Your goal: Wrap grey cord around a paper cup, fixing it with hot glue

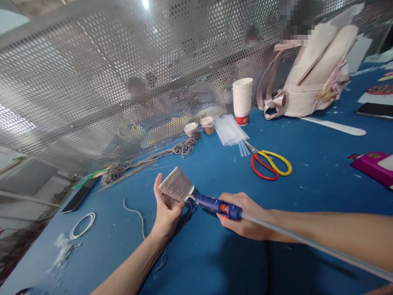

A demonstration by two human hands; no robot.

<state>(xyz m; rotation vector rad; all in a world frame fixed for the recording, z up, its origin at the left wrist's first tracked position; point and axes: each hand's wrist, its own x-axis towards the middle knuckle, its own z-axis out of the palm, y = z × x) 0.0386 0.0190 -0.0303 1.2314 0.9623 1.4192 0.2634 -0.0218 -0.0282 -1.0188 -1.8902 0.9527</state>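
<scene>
My left hand (166,211) grips a paper cup wrapped in grey-brown twine (176,185), tilted on its side above the blue table (215,254). My right hand (245,215) is closed around a blue glue gun (215,205) with a long clear glue stick (307,241) trailing back along my forearm. The gun's nozzle touches the cup's lower right edge. Loose twine (138,215) hangs from the cup onto the table.
Red and yellow scissors (270,164), a stack of paper cups (242,100), clear glue sticks (230,129), two wrapped cups (199,127), twine bundles (147,162), a pale backpack (313,78), a phone (374,110), a pink case (373,166) and a perforated metal screen (107,82) behind.
</scene>
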